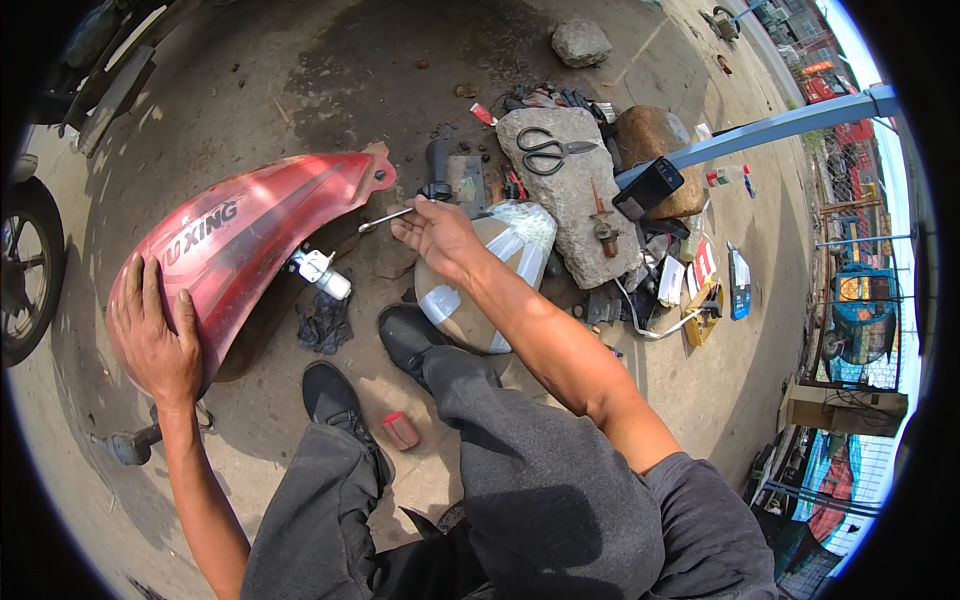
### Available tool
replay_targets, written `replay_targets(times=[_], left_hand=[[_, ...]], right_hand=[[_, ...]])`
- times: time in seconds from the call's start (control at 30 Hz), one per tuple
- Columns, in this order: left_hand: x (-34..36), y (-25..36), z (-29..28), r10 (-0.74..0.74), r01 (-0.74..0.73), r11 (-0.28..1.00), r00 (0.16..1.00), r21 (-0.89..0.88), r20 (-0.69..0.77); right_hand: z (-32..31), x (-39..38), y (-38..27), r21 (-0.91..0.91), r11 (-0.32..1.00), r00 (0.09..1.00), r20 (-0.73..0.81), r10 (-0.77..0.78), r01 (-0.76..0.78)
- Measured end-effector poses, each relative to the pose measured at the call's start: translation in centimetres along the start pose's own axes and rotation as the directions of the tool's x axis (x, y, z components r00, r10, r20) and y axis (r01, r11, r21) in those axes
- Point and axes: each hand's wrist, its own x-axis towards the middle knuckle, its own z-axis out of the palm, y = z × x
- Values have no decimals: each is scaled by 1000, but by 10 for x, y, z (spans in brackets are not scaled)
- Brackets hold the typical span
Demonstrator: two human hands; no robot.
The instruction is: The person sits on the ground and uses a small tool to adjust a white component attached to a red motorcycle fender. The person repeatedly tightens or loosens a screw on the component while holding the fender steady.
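Note:
A red plastic-looking motorcycle body part, shaped like a fuel tank cover (275, 205), rests on the ground at the left. My left hand (158, 335) lies flat on its near end, fingers stretched out. In my right hand (440, 238) is a thin metal rod with a rounded tip (385, 219), pinched between thumb and fingers. The tip points left, beneath the cover's narrow end. Below the cover's inner edge sits a small white and metal fitting (322, 273). Beneath my right forearm lies a rounded tan bundle wrapped in clear tape (468, 308).
A flat stone slab (560, 205) carries black-handled scissors (550, 150) and a rusty tool (604, 222). Beside it are a brown stone (650, 135), a phone (650, 188), a blue beam (780, 125) and assorted small items. A red cylinder (401, 430) lies by my shoes; a wheel (28, 270) stands left.

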Motion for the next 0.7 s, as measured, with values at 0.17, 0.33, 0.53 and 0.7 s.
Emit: replay_targets(times=[0.17, 0.33, 0.53, 0.7], left_hand=[[0, -1, -1, -5, 5, 1000, 1000, 13, 1], [-1, 0, 0, -4, 4, 1000, 1000, 14, 3], [0, -1, 0, 4, -4, 1000, 1000, 15, -1], [0, -1, -1, 10, -10, 1000, 1000, -7, -6]], right_hand=[[5, 1, 1, 27, 1000, 1000, 11, -12, 12], [5, 1, 2, 62, 998, 1000, -2, -11, 11], [6, 5, 5, 86, 996, 1000, 19, -24, 23], [14, 6, 7, 40, 998, 999, 12, -50, 50]])
